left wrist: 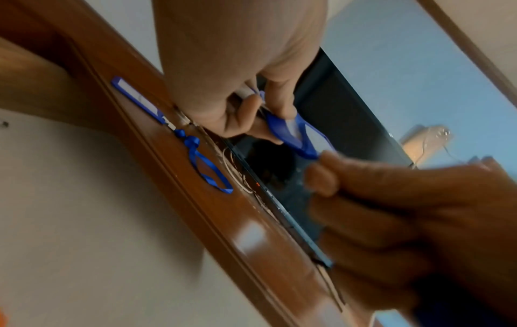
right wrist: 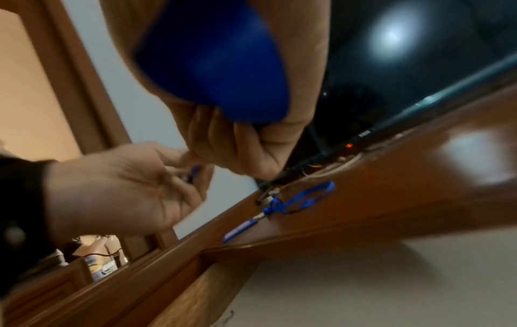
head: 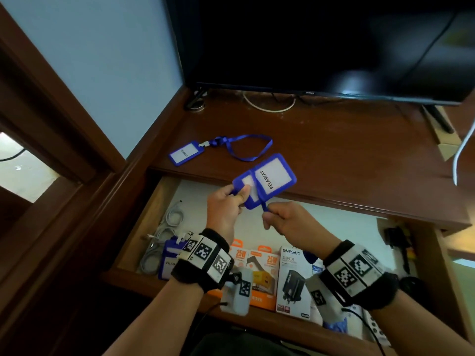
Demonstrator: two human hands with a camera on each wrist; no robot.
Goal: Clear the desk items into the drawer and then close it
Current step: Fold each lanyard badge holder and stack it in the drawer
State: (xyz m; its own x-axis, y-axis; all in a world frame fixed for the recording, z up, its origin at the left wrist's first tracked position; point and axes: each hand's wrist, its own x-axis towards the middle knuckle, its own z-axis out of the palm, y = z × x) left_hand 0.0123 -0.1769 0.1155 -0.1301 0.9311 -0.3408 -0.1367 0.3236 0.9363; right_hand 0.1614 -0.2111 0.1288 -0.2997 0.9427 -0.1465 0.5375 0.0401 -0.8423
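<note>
— Holding what, exactly?

— Two blue badge holders (head: 267, 179), overlapped, above the open drawer (head: 331, 222). His left hand (head: 226, 210) pinches the nearer one's edge, thumb on top; the right hand (head: 288, 222) is curled round a bit of blue strap below them.

— Anything left on the desk (head: 334, 150)?

— One more badge holder with its lanyard (head: 200, 150), lying beyond the hands. Charger boxes (head: 291, 278) and cables (head: 164, 235) sit in the drawer beneath the wrists.
</note>
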